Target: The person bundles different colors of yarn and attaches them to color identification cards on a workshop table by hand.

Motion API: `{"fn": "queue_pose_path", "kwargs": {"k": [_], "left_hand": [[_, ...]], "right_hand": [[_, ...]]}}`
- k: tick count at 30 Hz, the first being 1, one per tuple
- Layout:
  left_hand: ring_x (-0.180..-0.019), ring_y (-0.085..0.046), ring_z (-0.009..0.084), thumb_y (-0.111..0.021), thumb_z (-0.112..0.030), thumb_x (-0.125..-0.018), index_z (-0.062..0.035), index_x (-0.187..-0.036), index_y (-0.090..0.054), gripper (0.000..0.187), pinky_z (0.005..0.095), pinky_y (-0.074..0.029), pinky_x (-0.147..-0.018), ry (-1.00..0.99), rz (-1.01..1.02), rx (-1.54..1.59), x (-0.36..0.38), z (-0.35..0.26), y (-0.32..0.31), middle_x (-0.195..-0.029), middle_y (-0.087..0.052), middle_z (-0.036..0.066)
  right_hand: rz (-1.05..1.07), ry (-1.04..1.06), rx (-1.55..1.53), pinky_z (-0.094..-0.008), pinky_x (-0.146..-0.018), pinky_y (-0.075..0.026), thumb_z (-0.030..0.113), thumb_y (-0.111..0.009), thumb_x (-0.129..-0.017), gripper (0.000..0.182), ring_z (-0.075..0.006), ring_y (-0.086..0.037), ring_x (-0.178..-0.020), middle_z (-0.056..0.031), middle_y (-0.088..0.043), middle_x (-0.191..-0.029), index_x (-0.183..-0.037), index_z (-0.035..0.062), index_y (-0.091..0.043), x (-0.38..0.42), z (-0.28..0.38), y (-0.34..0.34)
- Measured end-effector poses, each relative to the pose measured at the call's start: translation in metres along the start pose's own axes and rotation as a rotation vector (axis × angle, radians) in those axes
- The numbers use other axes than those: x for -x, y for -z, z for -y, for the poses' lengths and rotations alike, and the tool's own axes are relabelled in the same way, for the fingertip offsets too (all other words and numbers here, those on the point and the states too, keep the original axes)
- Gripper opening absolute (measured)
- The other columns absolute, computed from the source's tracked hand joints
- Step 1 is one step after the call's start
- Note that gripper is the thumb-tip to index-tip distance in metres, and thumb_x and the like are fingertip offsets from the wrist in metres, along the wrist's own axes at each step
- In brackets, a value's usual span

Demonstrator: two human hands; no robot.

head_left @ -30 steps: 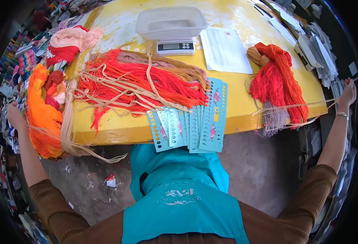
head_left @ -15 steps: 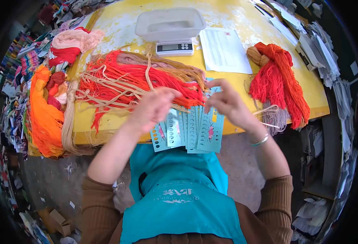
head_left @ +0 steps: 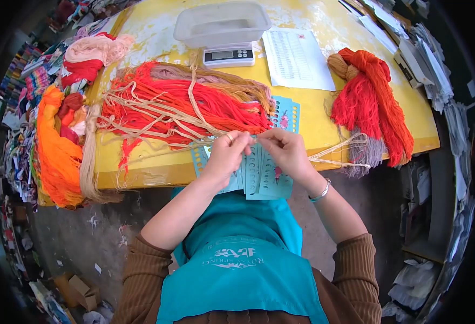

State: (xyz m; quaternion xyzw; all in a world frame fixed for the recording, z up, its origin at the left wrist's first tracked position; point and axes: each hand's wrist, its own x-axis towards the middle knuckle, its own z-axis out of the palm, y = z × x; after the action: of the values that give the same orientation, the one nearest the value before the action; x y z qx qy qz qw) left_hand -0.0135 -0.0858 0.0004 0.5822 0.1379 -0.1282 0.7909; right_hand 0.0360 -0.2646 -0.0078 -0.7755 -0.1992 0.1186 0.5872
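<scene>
From my head view, both hands meet near the centre of the frame, in front of the red thread bundle (head_left: 210, 102); my left hand (head_left: 243, 144), with a ring on one finger, has its thumb and fingertips pinched together on the beige strands (head_left: 337, 154); my right hand (head_left: 263, 139), with a bracelet (head_left: 320, 192) at the wrist, is pinched the same way, its fingertips just beside the left ones; I cannot tell exactly how the strands lie between the fingertips.

The beige strands run out past the right hand to a loop at the right of the frame, by the grey-mauve thread ends (head_left: 369, 153); a thin length also trails leftward from the left hand.

Below and behind the hands, I see the turquoise punched cards (head_left: 262, 188) fanned at the near edge of the yellow tabletop (head_left: 313, 116), partly hidden by the fingers; beige lengths lie across the red thread bundle, left of centre; an orange skein (head_left: 56, 156) and a beige skein (head_left: 90, 154) hang over the edge at the left, while a red-orange skein (head_left: 375, 81) lies at the right; at the top centre, a clear plastic tub (head_left: 221, 24) sits on a digital scale (head_left: 228, 56), with a printed sheet (head_left: 297, 59) to its right.
</scene>
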Motion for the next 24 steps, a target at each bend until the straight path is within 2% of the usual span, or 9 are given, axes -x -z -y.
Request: {"fn": "queue_pose_path", "kwargs": {"k": [1,2,7,11,14,16,19,22,24], "left_hand": [[-0.047,-0.033,0.0021,-0.053,-0.029,-0.099,-0.0029,-0.102,-0.061,0.028,0.0186,-0.025,-0.042,0.012,-0.048,0.03,0.001,0.001,0.001,-0.09,-0.066,0.007],[-0.047,-0.033,0.0021,-0.053,-0.029,-0.099,-0.0029,-0.102,-0.061,0.028,0.0186,-0.025,-0.042,0.012,-0.049,0.031,0.003,0.001,0.001,-0.09,-0.066,0.007],[-0.05,-0.036,0.004,-0.051,-0.029,-0.099,0.0,-0.115,-0.059,0.034,0.0196,-0.025,-0.043,0.188,-0.116,0.165,0.014,-0.007,-0.015,-0.125,-0.059,0.021],[-0.05,-0.036,0.0053,-0.053,-0.026,-0.098,0.0009,-0.117,-0.058,0.034,0.0202,-0.025,-0.043,0.183,-0.124,0.155,0.005,-0.005,-0.015,-0.117,-0.062,0.016],[-0.055,-0.045,0.0067,-0.058,-0.019,-0.095,0.0011,-0.115,-0.058,0.029,0.0212,-0.034,-0.048,0.197,0.008,-0.035,-0.007,0.004,-0.017,-0.103,-0.063,0.009],[-0.068,-0.054,0.0077,-0.062,-0.009,-0.09,0.0004,-0.107,-0.058,0.02,0.0227,-0.043,-0.06,-0.132,-0.103,-0.355,-0.019,0.015,-0.025,-0.088,-0.061,0.004],[-0.078,-0.058,0.0087,-0.062,-0.004,-0.087,-0.0011,-0.099,-0.058,0.013,0.0238,-0.046,-0.071,-0.074,-0.091,-0.337,-0.027,0.019,-0.022,-0.085,-0.062,0.003],[-0.076,-0.058,0.0081,-0.062,-0.003,-0.086,-0.0013,-0.098,-0.057,0.013,0.0231,-0.046,-0.07,-0.026,-0.094,-0.337,-0.027,0.016,-0.015,-0.085,-0.062,0.003],[-0.07,-0.055,0.0058,-0.062,-0.004,-0.086,-0.002,-0.1,-0.056,0.016,0.0217,-0.043,-0.061,-0.063,-0.084,-0.302,-0.023,0.014,-0.015,-0.083,-0.061,0.002]], "right_hand": [[-0.135,-0.006,-0.051,-0.0233,-0.052,-0.038,0.008,-0.067,-0.088,0.009,-0.0044,-0.046,-0.056,0.0024,-0.052,-0.061,-0.092,-0.0004,-0.067,-0.001,-0.007,-0.002],[-0.134,-0.006,-0.051,-0.0233,-0.052,-0.038,0.008,-0.067,-0.088,0.009,-0.0044,-0.046,-0.056,0.0024,-0.052,-0.061,-0.092,-0.0004,-0.067,-0.002,-0.013,-0.001],[-0.153,-0.053,0.013,-0.0205,-0.053,-0.035,0.008,-0.065,-0.091,0.009,-0.0018,-0.041,-0.061,0.0067,-0.048,-0.066,-0.092,-0.0013,-0.064,-0.006,-0.02,0.001],[-0.123,-0.045,0.049,-0.0203,-0.054,-0.036,0.008,-0.064,-0.091,0.009,-0.0017,-0.042,-0.062,0.0065,-0.049,-0.067,-0.092,-0.0012,-0.063,-0.006,-0.024,0.005],[-0.131,-0.099,-0.009,-0.0243,-0.055,-0.043,0.012,-0.067,-0.088,0.013,-0.0057,-0.05,-0.06,-0.0017,-0.059,-0.065,-0.09,-0.001,-0.065,-0.008,-0.028,0.007],[-0.105,-0.129,-0.072,-0.0255,-0.059,-0.046,0.012,-0.066,-0.088,0.013,-0.0082,-0.056,-0.063,-0.0049,-0.063,-0.07,-0.09,-0.001,-0.065,-0.008,-0.024,0.01],[-0.104,-0.075,0.015,-0.0275,-0.064,-0.05,0.012,-0.066,-0.087,0.013,-0.0121,-0.062,-0.068,-0.0086,-0.067,-0.074,-0.09,-0.0012,-0.066,-0.007,-0.022,0.01],[-0.099,-0.04,0.086,-0.0304,-0.067,-0.052,0.013,-0.066,-0.086,0.014,-0.0178,-0.067,-0.073,-0.0122,-0.069,-0.078,-0.09,-0.0006,-0.066,-0.006,-0.014,0.01],[-0.094,-0.043,0.109,-0.0313,-0.067,-0.052,0.013,-0.066,-0.085,0.013,-0.0204,-0.068,-0.073,-0.0129,-0.069,-0.078,-0.089,0.0002,-0.066,-0.007,-0.018,0.008]]}}
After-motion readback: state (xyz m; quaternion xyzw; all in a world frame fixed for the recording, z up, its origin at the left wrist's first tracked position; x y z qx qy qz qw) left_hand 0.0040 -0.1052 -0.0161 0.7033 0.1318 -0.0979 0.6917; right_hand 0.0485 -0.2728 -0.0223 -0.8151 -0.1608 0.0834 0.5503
